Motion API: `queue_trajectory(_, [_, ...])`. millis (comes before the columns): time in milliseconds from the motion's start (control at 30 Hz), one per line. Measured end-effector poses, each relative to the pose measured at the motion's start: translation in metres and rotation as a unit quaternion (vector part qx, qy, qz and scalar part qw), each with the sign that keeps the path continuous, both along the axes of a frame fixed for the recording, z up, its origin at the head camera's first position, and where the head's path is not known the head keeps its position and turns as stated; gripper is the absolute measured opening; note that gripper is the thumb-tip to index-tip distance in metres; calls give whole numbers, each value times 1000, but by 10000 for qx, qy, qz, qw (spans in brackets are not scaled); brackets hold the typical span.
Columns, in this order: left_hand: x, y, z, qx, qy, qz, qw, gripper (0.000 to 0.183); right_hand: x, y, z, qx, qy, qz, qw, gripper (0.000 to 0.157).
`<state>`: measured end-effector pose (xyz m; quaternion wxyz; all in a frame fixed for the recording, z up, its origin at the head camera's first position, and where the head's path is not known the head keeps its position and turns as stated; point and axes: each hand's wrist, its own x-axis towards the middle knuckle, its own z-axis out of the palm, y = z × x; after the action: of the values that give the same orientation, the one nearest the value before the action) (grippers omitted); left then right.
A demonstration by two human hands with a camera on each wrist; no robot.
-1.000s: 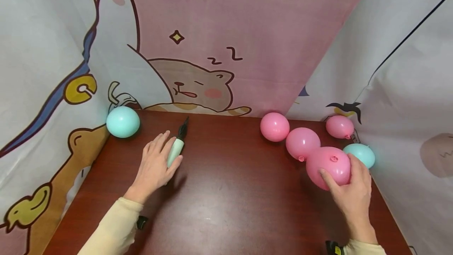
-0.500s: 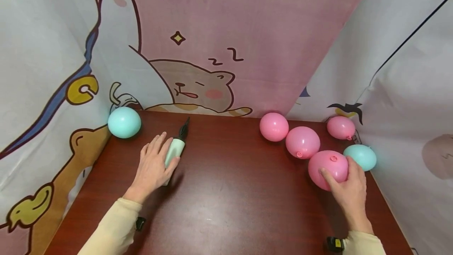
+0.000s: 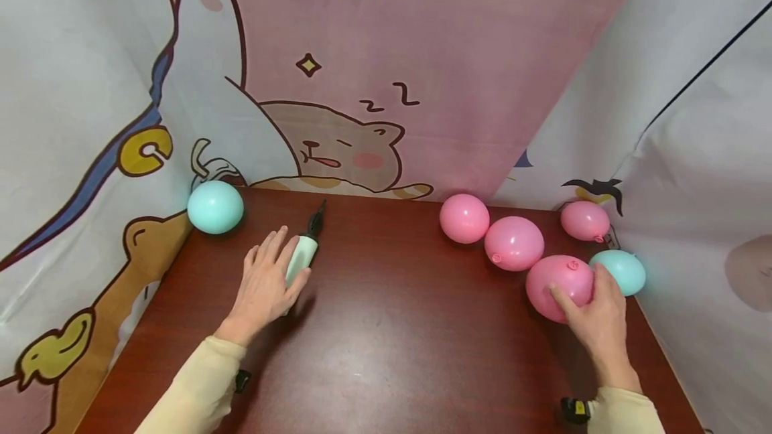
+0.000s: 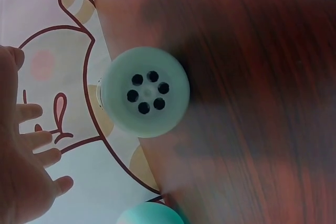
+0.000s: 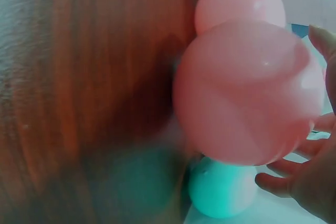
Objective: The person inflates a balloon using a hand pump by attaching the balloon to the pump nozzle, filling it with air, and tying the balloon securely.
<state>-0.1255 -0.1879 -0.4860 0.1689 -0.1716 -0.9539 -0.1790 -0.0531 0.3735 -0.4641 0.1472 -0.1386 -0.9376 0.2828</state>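
Observation:
In the head view my left hand (image 3: 263, 286) is over a pale green balloon hand pump (image 3: 301, 261) with a black nozzle, which lies on the table. Its fingers are spread, and the left wrist view shows a gap between them and the pump's holed round end (image 4: 145, 92). On the right, my right hand (image 3: 600, 323) has thumb and fingers curved around a large pink balloon (image 3: 557, 286) at table level. That balloon sits beside another pink balloon (image 3: 514, 244) and a turquoise balloon (image 3: 624, 273). Part of its right side is hidden by the hand.
A pink balloon (image 3: 464, 218) stands by the back wall, and another pink balloon (image 3: 585, 221) lies in the right back corner. One turquoise balloon (image 3: 215, 207) occupies the left back corner. Printed cloth walls (image 3: 470, 86) border the dark wooden table (image 3: 374, 353).
The large pink balloon has come down a little toward the table with my right hand. The pink balloon beside it has rolled slightly, its knot turning left. My left hand stays over the pump.

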Motion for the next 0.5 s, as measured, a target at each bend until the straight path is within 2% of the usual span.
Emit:
queue_trajectory(133, [0,3,0,-98,-99,30,9999,65,1,-4,11,154,235,-55,9996,90])
queue_trajectory(233, [-1,4,1,-174,-187,73,9996,65,1,-12,19,250,723,71,9970,88])
queue_trajectory(367, [-2,4,1,-315,-311,94,9990,66,-2,-23,24,457,1508,532,9861,82])
queue_trajectory(500, [-3,6,2,-501,-443,93,9977,68,-6,-35,25,669,1905,1034,9739,74])
